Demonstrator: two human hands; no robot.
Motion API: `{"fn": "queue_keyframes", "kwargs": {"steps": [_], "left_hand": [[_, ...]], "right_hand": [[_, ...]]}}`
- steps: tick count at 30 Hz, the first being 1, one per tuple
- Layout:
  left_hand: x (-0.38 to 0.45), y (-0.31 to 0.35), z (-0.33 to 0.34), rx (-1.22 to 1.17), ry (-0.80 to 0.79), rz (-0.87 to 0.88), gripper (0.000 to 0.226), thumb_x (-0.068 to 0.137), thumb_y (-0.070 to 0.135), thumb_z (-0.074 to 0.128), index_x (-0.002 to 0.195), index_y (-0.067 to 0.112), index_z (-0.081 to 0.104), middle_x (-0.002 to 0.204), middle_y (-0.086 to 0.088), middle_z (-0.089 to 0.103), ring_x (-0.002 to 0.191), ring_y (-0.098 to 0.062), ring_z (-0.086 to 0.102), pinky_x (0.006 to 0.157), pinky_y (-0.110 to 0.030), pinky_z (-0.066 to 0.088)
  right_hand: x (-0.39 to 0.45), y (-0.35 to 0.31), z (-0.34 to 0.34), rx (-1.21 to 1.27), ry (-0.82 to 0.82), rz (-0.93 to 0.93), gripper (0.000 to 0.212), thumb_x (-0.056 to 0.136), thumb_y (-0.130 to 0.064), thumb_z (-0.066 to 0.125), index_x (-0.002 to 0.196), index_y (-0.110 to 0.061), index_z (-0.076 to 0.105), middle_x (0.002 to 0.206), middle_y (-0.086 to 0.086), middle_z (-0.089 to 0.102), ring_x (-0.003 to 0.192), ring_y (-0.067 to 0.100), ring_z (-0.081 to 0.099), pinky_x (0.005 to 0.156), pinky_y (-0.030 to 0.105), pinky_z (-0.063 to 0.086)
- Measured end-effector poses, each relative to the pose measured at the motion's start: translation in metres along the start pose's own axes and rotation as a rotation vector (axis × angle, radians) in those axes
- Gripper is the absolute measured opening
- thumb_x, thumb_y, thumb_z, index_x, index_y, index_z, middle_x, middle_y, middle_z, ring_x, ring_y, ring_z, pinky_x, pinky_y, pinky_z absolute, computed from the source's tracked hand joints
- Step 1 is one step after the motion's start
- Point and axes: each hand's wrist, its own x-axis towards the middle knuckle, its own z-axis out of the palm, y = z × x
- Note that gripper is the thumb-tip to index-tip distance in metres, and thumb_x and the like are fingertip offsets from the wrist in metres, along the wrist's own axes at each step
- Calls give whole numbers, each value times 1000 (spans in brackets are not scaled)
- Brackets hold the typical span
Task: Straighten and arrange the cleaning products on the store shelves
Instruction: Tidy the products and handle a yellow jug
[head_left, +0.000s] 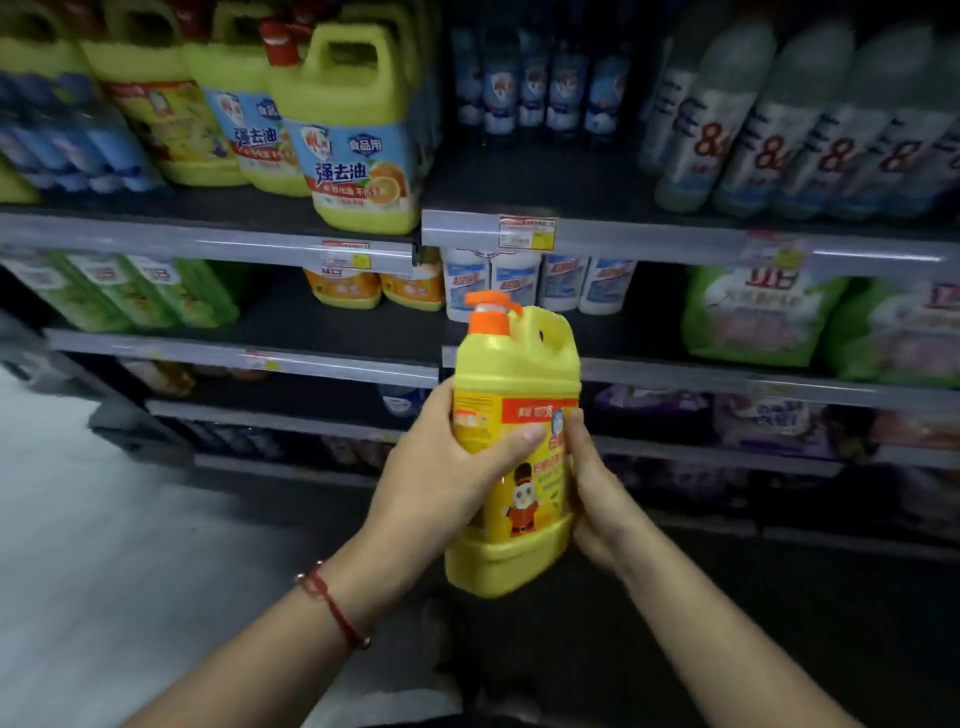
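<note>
A jug (511, 447) sits mid-frame between the left hand (441, 478) and right hand (597, 499), before the shelves (675, 239); more jugs (358, 135) stand upper left.

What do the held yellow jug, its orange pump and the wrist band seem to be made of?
Yellow jug: apparently opaque moulded plastic, slightly glossy, with a moulded handle hole and printed label.
Orange pump: looks like smooth hard plastic.
Wrist band on the left hand: probably red cord or thread; too blurred to be sure.

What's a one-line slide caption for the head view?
Both hands, left hand and right hand, grip a yellow detergent jug with an orange pump cap in front of stocked cleaning-product shelves.
</note>
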Motion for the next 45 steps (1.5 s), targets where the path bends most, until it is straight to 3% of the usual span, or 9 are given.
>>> {"fn": "queue_keyframes", "kwargs": {"steps": [4, 9, 15, 19, 23, 27, 31, 39, 45], "left_hand": [[-18, -4, -10, 319, -21, 173, 91, 70, 83, 65, 148, 58, 25, 123, 23, 65, 110, 1, 63, 93, -36, 56], [-27, -14, -39, 370, -41, 257, 100, 78, 79, 61, 151, 63, -4, 120, 23, 44, 117, 2, 47, 102, -33, 47], [-8, -41, -115, 121, -64, 223, 88, 84, 69, 66, 154, 55, 16, 131, 26, 57, 117, 7, 58, 96, -28, 50], [16, -79, -186, -255, -16, -11, 92, 62, 75, 80, 139, 44, 39, 126, 18, 66, 113, -2, 67, 85, -23, 55], [39, -121, -251, -689, -137, -178, 86, 67, 66, 77, 140, 28, 52, 123, 2, 74, 108, -15, 73, 74, -28, 62], [59, -153, -294, -996, -187, -222, 95, 67, 71, 78, 144, 20, 56, 140, -15, 63, 128, -35, 61, 105, -57, 48], [71, -171, -320, -1110, -184, -250, 74, 91, 66, 49, 143, 15, 57, 138, -18, 64, 128, -36, 61, 111, -57, 41], [96, -164, -369, -736, -181, -81, 64, 78, 23, 77, 137, 16, 52, 124, -8, 73, 113, -27, 71, 89, -44, 60], [153, -114, -387, -331, 12, 127, 72, 78, 21, 88, 134, 30, 44, 120, 10, 68, 98, -1, 71, 75, -18, 57]], "right_hand": [[15, 16, 23, 243, -106, 143, 86, 80, -84, 35, 128, -21, 70, 133, 15, 66, 122, 34, 64, 109, 56, 43], [16, 8, 69, 338, -202, 124, 85, 103, -59, 16, 68, -19, 82, 78, 8, 77, 69, 21, 76, 56, 32, 60], [38, 0, 120, 160, -175, 7, 80, 81, -78, 45, 136, -23, 64, 140, 16, 61, 129, 36, 58, 112, 58, 39], [47, -17, 191, -180, -27, -218, 74, 69, -69, 77, 131, -31, 61, 123, 1, 72, 114, 25, 69, 102, 61, 48], [52, -16, 279, -640, 188, -444, 80, 58, -79, 77, 124, -43, 50, 118, -10, 66, 108, 12, 66, 91, 47, 57], [53, -3, 342, -925, 259, -561, 74, 68, -72, 73, 129, -40, 45, 120, -15, 50, 115, 12, 52, 94, 41, 51], [63, 1, 380, -960, 233, -548, 63, 75, -64, 74, 125, -42, 43, 117, -18, 46, 114, 9, 51, 93, 37, 50], [114, -21, 375, -559, 43, -384, 42, 91, -46, 68, 131, -35, 62, 113, -7, 76, 101, 13, 74, 90, 44, 59], [156, -42, 365, -523, 164, -445, 33, 98, -48, 57, 130, -53, 56, 114, -23, 72, 105, 2, 69, 90, 34, 57]]}}
